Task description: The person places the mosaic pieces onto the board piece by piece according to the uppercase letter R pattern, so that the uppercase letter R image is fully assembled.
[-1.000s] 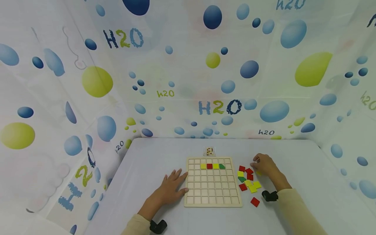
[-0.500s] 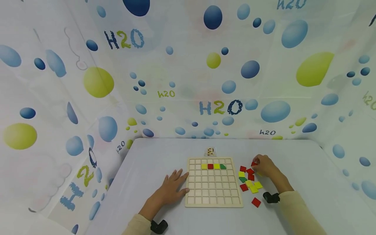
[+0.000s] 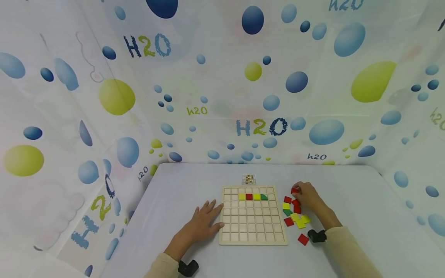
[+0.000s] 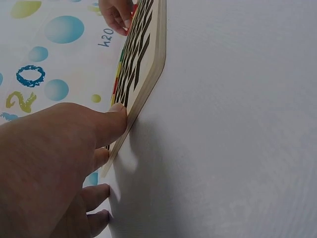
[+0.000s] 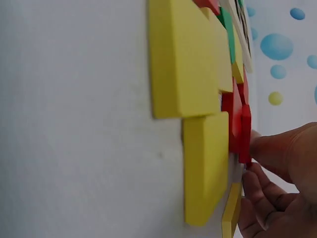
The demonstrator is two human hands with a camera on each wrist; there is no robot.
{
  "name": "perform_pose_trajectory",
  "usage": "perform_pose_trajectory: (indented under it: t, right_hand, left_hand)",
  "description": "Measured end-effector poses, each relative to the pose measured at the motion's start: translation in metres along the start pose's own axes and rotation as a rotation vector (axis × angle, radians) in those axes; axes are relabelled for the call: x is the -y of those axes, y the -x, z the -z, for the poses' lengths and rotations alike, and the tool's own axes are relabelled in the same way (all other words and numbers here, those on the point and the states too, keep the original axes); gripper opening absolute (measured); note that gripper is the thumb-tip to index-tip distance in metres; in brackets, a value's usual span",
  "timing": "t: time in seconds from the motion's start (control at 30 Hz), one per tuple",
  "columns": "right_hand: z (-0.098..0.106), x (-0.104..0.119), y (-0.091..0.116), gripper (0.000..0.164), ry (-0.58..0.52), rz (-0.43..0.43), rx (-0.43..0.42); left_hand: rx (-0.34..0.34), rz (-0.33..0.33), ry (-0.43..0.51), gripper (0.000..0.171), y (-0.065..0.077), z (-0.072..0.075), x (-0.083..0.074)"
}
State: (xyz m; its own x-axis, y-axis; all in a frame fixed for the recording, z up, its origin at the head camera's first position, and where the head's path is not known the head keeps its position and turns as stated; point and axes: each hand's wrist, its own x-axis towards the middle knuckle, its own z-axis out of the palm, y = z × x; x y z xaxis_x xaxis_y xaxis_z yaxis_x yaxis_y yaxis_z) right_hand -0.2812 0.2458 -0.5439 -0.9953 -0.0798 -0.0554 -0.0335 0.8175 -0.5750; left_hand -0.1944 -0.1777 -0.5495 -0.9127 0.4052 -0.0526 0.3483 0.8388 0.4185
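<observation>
Nearest you, one red tile (image 3: 303, 239) lies alone just off the near right corner of the gridded board (image 3: 252, 227). Your left hand (image 3: 203, 222) stays where it was half a second ago, fingers straight and spread, touching the board's left edge and gripping nothing; from there the table (image 3: 180, 189) runs wide to its left edge. Along the board's right edge sits the cluster of loose yellow, red and green tiles (image 3: 300, 223), only a narrow strip between. Your right hand (image 3: 310, 196) has shifted left, toward the board, beyond most of that cluster; its thumb and fingers are nearly closed, pinching the held red tile (image 3: 294, 190). To its right the table reaches broadly to the right edge. In the board's second row from the far edge, the four placed tiles (image 3: 249, 197) are unchanged. The pattern card (image 3: 248, 179) lies just past that far edge, with more table behind
</observation>
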Motion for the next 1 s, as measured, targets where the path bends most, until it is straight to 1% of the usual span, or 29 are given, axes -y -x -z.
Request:
perform_pose_trajectory:
  t: [0.13,0.23,0.4,0.53,0.7,0.83,1.0]
  right_hand:
    - [-0.007,0.004,0.000,0.036,0.017,0.021,-0.028]
    - [-0.013,0.010,0.000,0.036,0.008,0.038,-0.028]
    - [-0.022,0.025,0.001,0.034,-0.032,0.086,0.003]
    - [-0.030,0.038,0.004,0.032,-0.049,0.119,0.047]
    - [-0.042,0.054,0.011,0.030,-0.022,0.154,0.102]
    - [-0.047,0.063,0.017,0.026,-0.006,0.209,0.108]
    - [-0.047,0.071,0.022,0.022,-0.025,0.210,0.101]
  left_hand:
    - [0.008,0.005,0.011,0.068,0.000,0.001,-0.002]
    - [0.009,0.010,0.008,0.068,0.001,0.001,-0.003]
    - [-0.001,0.009,0.000,0.068,0.001,0.002,-0.004]
    - [-0.004,0.008,-0.006,0.068,0.001,0.002,-0.004]
    - [0.002,0.012,-0.005,0.068,0.001,0.002,-0.003]
    - [0.002,0.012,-0.011,0.068,0.001,0.002,-0.003]
    - [0.006,0.017,-0.012,0.068,0.001,0.002,-0.004]
